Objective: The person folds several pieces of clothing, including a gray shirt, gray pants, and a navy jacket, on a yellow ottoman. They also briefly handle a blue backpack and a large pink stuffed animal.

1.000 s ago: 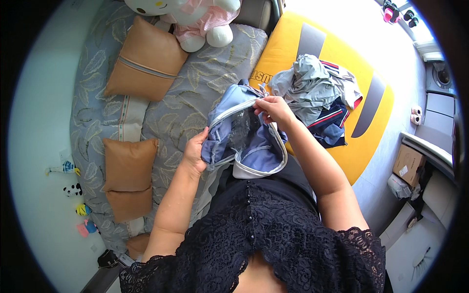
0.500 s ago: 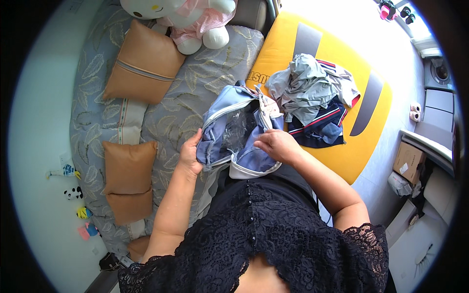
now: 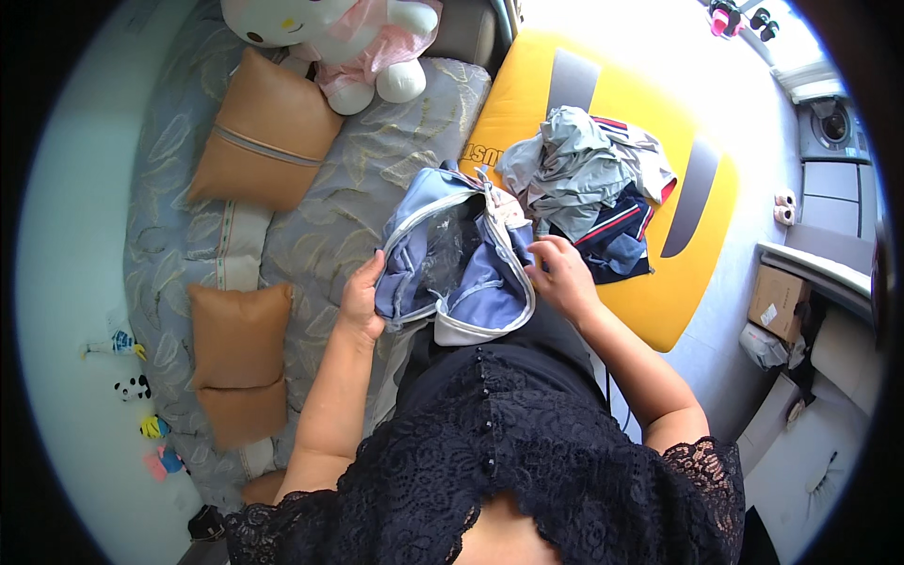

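The right hand (image 3: 562, 275) has dropped to the bag's (image 3: 452, 264) right rim, gripping it; left hand (image 3: 361, 303) clamps the left rim, mouth between.

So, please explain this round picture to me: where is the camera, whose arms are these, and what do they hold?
The camera sits on a person's head and looks down, so the lens bends the picture round. Both bare arms are that person's own. The left hand holds one side of a light blue fabric bag with a white zip edge; the right hand touches its other side. Beside it, a pile of grey and navy clothes lies on a yellow cushion. Tan pillows lie on the grey leaf-patterned bedcover.
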Tool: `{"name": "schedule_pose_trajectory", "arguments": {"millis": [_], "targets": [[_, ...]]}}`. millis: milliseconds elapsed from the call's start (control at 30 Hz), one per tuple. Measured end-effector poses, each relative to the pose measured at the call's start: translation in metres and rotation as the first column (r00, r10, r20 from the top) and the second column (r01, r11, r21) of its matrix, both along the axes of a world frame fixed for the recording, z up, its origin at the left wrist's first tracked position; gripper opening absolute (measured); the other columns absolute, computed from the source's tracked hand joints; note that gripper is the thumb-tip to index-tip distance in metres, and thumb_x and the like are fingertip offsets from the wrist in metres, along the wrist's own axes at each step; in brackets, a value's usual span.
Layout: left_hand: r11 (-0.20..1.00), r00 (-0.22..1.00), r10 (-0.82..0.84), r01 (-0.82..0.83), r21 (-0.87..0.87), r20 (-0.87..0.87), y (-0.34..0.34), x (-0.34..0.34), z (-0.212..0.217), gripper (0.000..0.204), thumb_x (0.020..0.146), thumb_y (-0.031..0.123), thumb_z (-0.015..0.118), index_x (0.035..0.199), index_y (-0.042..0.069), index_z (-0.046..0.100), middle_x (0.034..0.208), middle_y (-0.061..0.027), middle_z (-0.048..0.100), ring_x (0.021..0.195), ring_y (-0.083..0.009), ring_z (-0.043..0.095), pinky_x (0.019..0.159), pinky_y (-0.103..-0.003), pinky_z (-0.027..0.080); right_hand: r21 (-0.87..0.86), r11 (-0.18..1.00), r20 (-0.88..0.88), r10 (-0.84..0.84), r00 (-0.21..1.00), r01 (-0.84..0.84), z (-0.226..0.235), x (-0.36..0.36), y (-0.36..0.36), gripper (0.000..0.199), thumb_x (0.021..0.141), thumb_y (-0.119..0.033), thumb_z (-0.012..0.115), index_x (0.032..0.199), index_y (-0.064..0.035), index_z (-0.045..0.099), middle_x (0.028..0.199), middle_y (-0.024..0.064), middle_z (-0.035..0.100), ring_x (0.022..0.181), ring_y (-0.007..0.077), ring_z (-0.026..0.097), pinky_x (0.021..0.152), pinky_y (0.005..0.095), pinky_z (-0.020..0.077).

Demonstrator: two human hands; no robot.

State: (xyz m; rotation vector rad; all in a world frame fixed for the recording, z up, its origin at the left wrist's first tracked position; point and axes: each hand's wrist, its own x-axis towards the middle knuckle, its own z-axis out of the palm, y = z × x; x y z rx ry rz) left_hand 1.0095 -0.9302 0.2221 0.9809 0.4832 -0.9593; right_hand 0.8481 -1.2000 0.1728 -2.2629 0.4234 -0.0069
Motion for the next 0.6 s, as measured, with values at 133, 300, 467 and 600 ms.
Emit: {"name": "schedule_pose_trajectory", "arguments": {"millis": [133,300,467,600], "targets": [[0.997,0.997,-0.074,0.074,0.001,0.038,0.000,0.001,0.003,0.032,0.097,0.027,0.048,0.110,-0.001,0.060,0.106,-0.0117,0.066,0.095,-0.0213,0.065,0.087,-0.036,0.051,-0.161,0.948,0.018,0.282,0.959,-0.275,0.014,0.024,0.039,0.045,0.074,-0.020,0.071,0.118,-0.0195,0.062,0.134,0.0173,0.046,0.118,0.0385,0.046,0.099,0.0424,0.0390],[0.981,0.981,-0.180,0.185,-0.059,0.072,0.002,0.007,0.011,0.029,0.098,0.024,0.048,0.110,0.001,0.059,0.104,-0.0093,0.066,0.093,-0.0182,0.065,0.084,-0.032,0.052,-0.130,0.991,0.162,0.063,0.985,-0.042,-0.013,0.028,0.046,0.013,0.072,-0.018,0.073,0.084,-0.0126,0.074,0.118,0.0147,0.059,0.112,0.0341,0.052,0.097,0.0412,0.0403],[0.972,0.973,-0.211,0.219,-0.082,0.096,0.008,0.011,0.012,0.026,0.099,0.024,0.045,0.109,0.003,0.057,0.103,-0.0076,0.065,0.091,-0.0166,0.065,0.082,-0.031,0.052,0.113,0.889,0.027,-0.449,0.893,0.444,0.000,0.011,0.041,0.018,0.063,-0.017,0.080,0.073,-0.0051,0.072,0.098,0.0142,0.065,0.094,0.0270,0.061,0.084,0.0350,0.0474],[0.954,0.964,-0.251,0.261,-0.146,0.083,0.011,0.014,0.002,0.028,0.100,0.026,0.043,0.109,0.002,0.056,0.102,-0.0075,0.065,0.090,-0.0169,0.065,0.082,-0.032,0.053,0.206,0.848,-0.026,-0.494,0.869,0.489,0.005,-0.002,0.068,0.023,0.060,-0.019,0.083,0.070,-0.0030,0.069,0.089,0.0124,0.064,0.087,0.0236,0.061,0.078,0.0322,0.0480]]}}
